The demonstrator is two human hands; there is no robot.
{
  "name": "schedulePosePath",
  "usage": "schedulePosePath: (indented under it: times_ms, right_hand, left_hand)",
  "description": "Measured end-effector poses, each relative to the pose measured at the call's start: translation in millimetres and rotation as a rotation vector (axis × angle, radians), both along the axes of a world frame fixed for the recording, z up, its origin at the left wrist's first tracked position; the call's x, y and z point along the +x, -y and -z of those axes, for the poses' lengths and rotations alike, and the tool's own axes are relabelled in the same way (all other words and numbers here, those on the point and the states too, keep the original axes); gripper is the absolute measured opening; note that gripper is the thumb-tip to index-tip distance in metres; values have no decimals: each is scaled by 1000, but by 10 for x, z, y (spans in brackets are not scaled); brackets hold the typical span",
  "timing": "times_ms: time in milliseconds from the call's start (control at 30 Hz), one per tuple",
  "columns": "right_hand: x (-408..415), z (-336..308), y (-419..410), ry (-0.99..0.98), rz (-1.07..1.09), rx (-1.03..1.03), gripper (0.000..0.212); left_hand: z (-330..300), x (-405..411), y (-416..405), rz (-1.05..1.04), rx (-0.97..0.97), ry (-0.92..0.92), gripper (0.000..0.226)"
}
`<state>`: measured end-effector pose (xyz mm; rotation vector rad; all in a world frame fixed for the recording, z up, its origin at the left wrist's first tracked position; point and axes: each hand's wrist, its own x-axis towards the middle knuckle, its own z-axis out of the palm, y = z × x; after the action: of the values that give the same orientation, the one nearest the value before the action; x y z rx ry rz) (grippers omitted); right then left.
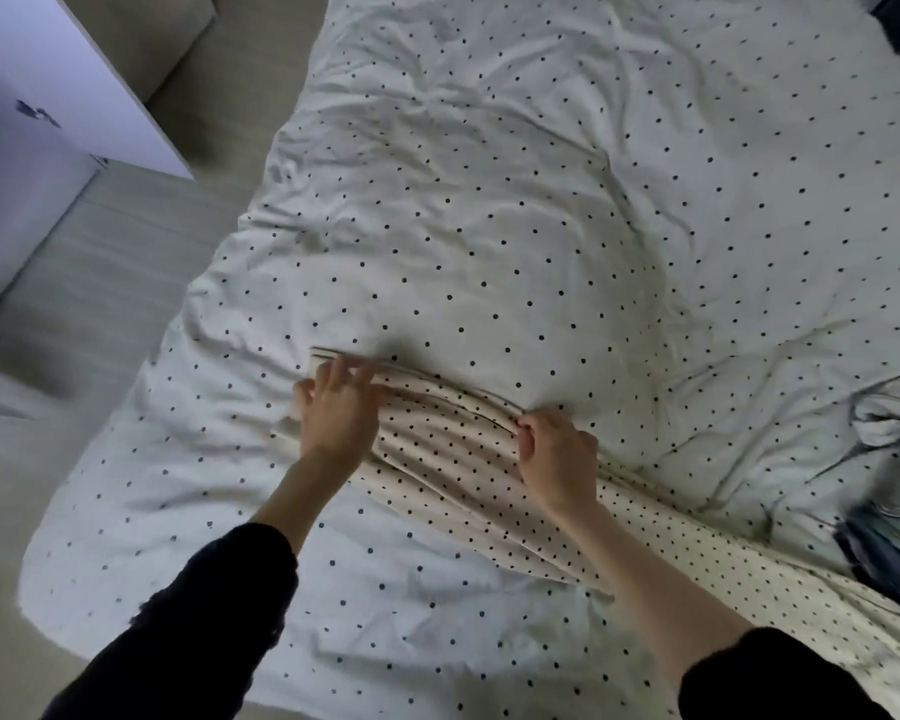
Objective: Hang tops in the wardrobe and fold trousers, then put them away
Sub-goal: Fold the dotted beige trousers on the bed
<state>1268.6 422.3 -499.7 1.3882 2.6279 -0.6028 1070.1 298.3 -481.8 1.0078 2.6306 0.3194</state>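
A person is leaning over the bed (541,174), which is wearing a rumpled white cover with small dark dots. Lying across the near side of it is a pair of cream dotted trousers (453,459), running from the middle of the bed down toward the bottom right corner of the view. The left hand (336,413) is resting on the far end of the trousers with its fingers spread out and fairly straight, pressing the cloth flat, though it's a bit blurry. The right hand (557,454) is pinching the top edge of the trousers, fingers curled round a fold of fabric. Both arms are in dark sleeves pushed up past the wrists. Off at the right edge a pile of clothes (889,491) is sitting on the bed, pale stuff on top of something that looks like blue denim. A white cabinet (48,111) is standing on the floor to the left.
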Motion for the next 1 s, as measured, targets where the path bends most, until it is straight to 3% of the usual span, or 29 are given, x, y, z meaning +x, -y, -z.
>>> schedulePosePath:
  times_ms: [133,267,367,500,667,833,1000]
  right_hand:
    - [206,137,-63,75,61,-14,23]
    - [349,197,-182,96,69,-1,21]
    - [391,149,-250,-52,110,74,16]
    - [460,45,-302,-319,159,185,9]
    - [839,201,-376,-20,135,-75,34]
    - [1520,424,-309,181,137,-174,52]
    - [2292,641,-419,326,118,-222,55]
  left_hand:
    - [136,417,-295,317,43,-62,30]
    - [182,550,-525,456,36,-141,17]
    - [153,528,-644,405,159,-251,3]
    - [144,538,-677,307,184,-309,8]
    - [96,706,-706,231,120,-286,25]
    - [131,1325,-642,486,123,-331,41]
    - [443,2182,-617,591,-250,-157,60]
